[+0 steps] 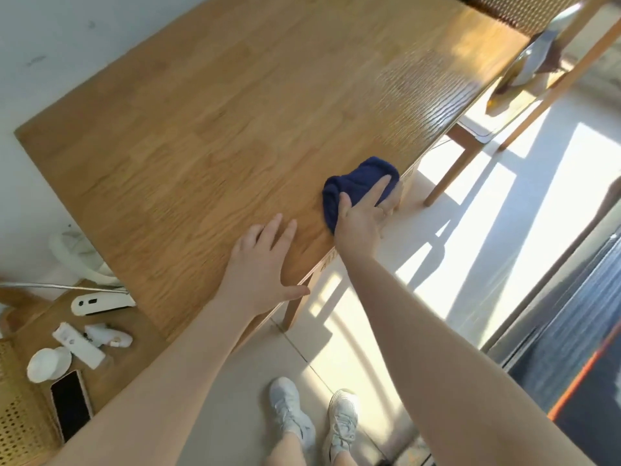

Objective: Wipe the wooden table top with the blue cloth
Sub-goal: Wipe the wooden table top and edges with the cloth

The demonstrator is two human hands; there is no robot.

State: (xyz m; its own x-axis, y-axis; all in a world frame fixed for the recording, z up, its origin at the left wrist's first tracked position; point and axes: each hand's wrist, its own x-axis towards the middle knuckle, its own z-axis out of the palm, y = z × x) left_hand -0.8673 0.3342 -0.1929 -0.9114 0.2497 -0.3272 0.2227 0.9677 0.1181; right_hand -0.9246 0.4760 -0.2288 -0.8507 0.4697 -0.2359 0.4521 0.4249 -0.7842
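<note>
Wiping under way. My right hand (361,213) lies on the blue cloth (356,183), thumb and forefinger spread across the bunched fabric, the other fingers curling over the near table edge; palm pressing down, not pinching. Cloth sits on the wooden table top (208,136), right at its long near edge, about 4 o'clock from the table's centre.

My left hand (262,264) is flat on the wood at 8 o'clock from the cloth, fingers splayed, thumb hooked toward the edge. Holds nothing; I judge it a brace.

Most of the top lies toward 10 to 12 o'clock from the cloth. Next move, as I judge it: keep the palm loaded and sweep away from the edge across the boards, so the cloth does not slip off the side.

Writing: some marks on the table's side face just below my right wrist, too blurred to read. No brand legible anywhere.
</note>
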